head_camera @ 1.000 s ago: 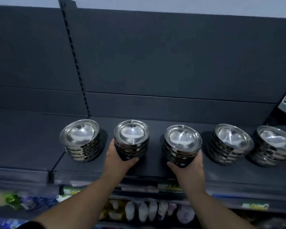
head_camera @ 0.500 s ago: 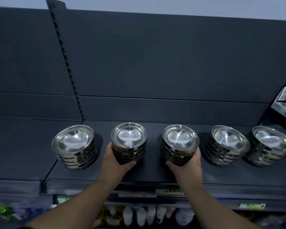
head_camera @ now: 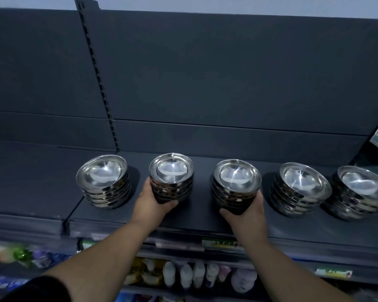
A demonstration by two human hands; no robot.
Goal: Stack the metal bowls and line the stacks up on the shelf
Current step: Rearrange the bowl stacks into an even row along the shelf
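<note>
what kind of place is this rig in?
Likely a retail shop aisle. A dark slotted metal upright carries the dark grey display shelf; printed price labels line its front edge, and small white plastic bottles fill the shelf below.

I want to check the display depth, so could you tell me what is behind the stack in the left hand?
Behind that stack held by the left hand there is only bare dark shelf and the back panel. The strip directly behind its base is hidden by the bowls.
</note>
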